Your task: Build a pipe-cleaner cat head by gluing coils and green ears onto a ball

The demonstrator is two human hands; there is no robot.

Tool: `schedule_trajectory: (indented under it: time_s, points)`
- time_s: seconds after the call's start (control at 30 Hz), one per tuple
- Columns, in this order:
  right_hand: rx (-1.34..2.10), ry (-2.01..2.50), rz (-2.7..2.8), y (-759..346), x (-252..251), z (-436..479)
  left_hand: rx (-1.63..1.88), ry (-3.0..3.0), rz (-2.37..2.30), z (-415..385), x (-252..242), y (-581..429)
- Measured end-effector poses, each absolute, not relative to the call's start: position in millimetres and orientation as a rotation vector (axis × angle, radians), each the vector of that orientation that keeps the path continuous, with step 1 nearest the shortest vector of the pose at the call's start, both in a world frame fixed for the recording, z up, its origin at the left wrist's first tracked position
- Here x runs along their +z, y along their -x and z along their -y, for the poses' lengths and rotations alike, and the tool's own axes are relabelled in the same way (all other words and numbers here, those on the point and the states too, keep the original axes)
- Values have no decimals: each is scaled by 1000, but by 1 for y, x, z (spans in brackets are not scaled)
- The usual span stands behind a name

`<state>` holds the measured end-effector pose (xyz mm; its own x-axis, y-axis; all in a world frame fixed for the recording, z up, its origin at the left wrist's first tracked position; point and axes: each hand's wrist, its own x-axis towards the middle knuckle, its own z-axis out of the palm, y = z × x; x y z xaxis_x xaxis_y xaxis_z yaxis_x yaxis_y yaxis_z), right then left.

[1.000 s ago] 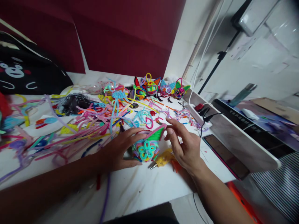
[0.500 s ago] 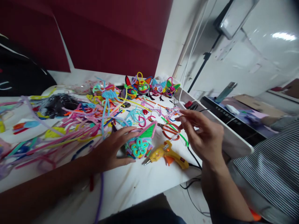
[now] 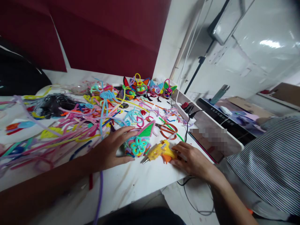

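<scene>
A round pipe-cleaner figure [image 3: 138,146] with a turquoise flower and one green ear edged in pink sits near the table's front. Around its left side curve the fingers of my left hand [image 3: 114,148], thumb below and fingers above. My right hand [image 3: 191,159] has its fingers wrapped round the handle of the yellow glue gun [image 3: 159,151], which lies on the table with its metal nozzle pointing left toward the figure. Orange-handled scissors [image 3: 168,130] lie just behind the glue gun.
Loose colourful pipe cleaners [image 3: 79,125] cover the left and middle of the white table [image 3: 122,190]. Several finished figures [image 3: 141,87] stand at the back. A phone [image 3: 206,145] lies at the right edge. A person in a striped garment [image 3: 269,162] is at the right.
My right hand has come down and toward me from above the scissors onto the glue gun's handle, uncovering the phone. My left hand stays at the figure. The view has shifted slightly.
</scene>
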<state>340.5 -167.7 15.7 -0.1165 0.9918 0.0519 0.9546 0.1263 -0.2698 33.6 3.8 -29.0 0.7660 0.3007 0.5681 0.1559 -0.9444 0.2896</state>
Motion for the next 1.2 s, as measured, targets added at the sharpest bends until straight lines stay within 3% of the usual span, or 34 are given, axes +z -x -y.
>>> schedule_trajectory:
  time_s: [0.47,0.97,1.2]
  points:
    - [484,2001,2038,-334,13,162,975,-2751,-410,1,-27,-30]
    - [1090,1486,1363,-357,40,179,983,-2756,-400,1,-30,-32]
    - [1130,1210,1157,-350,40,180,1007,-2780,-385,3,-23,-33]
